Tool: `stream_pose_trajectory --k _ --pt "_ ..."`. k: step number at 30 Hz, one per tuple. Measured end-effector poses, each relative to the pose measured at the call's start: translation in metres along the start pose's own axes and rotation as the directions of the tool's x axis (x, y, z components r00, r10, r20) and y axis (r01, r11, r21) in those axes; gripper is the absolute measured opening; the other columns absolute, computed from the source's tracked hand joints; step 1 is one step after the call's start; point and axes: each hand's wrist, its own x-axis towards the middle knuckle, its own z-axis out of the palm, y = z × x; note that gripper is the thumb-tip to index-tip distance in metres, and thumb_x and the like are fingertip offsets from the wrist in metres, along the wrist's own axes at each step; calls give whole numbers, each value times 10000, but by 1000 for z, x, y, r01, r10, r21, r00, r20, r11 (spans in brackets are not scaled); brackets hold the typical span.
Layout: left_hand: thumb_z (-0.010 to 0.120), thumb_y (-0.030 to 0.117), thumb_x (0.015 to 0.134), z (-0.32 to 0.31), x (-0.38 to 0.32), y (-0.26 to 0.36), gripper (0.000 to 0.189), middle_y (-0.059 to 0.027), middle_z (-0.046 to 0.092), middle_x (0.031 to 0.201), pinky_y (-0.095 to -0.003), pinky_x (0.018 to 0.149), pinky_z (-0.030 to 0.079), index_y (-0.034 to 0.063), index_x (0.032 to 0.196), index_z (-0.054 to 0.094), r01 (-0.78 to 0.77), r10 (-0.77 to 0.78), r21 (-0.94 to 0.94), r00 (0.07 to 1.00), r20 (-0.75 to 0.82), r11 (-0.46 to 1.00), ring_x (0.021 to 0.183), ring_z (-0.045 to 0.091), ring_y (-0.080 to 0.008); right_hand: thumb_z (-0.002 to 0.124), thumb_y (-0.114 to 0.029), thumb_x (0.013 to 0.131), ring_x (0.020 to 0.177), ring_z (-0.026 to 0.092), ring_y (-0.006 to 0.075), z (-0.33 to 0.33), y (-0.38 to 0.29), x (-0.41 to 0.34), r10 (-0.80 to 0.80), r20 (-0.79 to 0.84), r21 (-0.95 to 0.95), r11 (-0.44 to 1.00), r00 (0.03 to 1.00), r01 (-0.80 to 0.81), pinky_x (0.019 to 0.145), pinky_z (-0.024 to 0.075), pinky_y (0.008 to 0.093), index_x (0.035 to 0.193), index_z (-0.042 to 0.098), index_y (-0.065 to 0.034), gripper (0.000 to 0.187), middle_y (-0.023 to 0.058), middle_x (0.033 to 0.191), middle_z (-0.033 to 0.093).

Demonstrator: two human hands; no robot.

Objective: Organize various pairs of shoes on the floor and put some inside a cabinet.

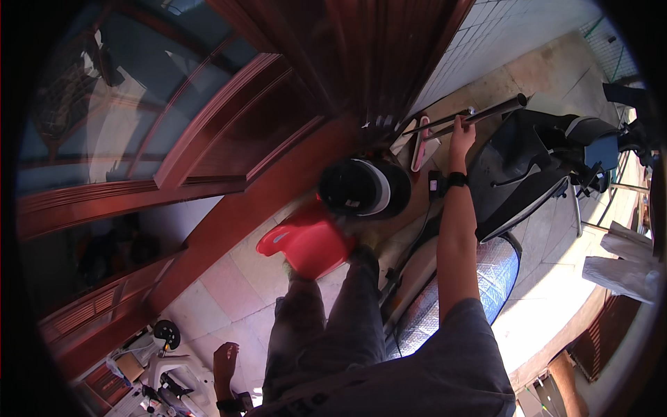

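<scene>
My right hand (461, 139) reaches forward, its fingers closed around a dark metal tube (495, 108) whose hollow end points right. A thinner dark rod (435, 124) runs alongside the tube near my fingers. Below that grip, a pink-and-white long object (421, 143) leans by the wall. My left hand (225, 360) hangs low at my side, apparently empty, fingers loosely bent. In front of my legs stands a red plastic seat or stool (312, 242) with a slot in its edge. Just beyond is a black rounded object (365, 187) with a pale band, possibly a helmet.
A black motor scooter (521, 172) stands to the right, a silver reflective sheet (487, 271) beside it. A black box with a cable (436, 185) lies near my forearm. Dark red wooden doors (234, 125) rise ahead and left. White plastic furniture (177, 372) stands lower left.
</scene>
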Motion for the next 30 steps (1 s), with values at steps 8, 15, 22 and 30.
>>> stream_pose_trajectory --k 8,15,22,30 --pt "493 126 861 -2 13 2 164 -105 619 772 -282 655 485 -4 865 592 -6 7 -31 999 39 999 701 612 -176 732 -143 703 636 542 154 4 -8 4 -195 31 -117 973 980 197 639 438 282 800 508 -14 276 46 663 556" --pt "492 127 861 -1 0 6 168 -104 620 770 -284 660 485 -8 868 592 21 -21 -22 1000 15 1000 703 613 -175 735 -161 698 713 604 233 -11 -31 -50 156 -323 -18 985 933 -170 683 472 337 878 547 7 310 109 795 619" --pt "492 145 885 -3 -2 -1 186 -101 633 799 -285 690 487 -14 882 588 47 -51 32 990 129 998 748 624 -169 594 -67 833 881 556 163 -21 15 -17 -158 376 129 985 913 117 839 414 278 875 552 6 94 94 905 599" --pt "483 142 881 4 3 4 177 -98 620 766 -279 663 482 0 887 589 38 -34 -25 991 128 999 716 613 -163 595 -57 820 908 561 159 -79 -4 -29 -74 522 219 974 849 -49 836 420 287 865 568 -5 74 94 946 619"
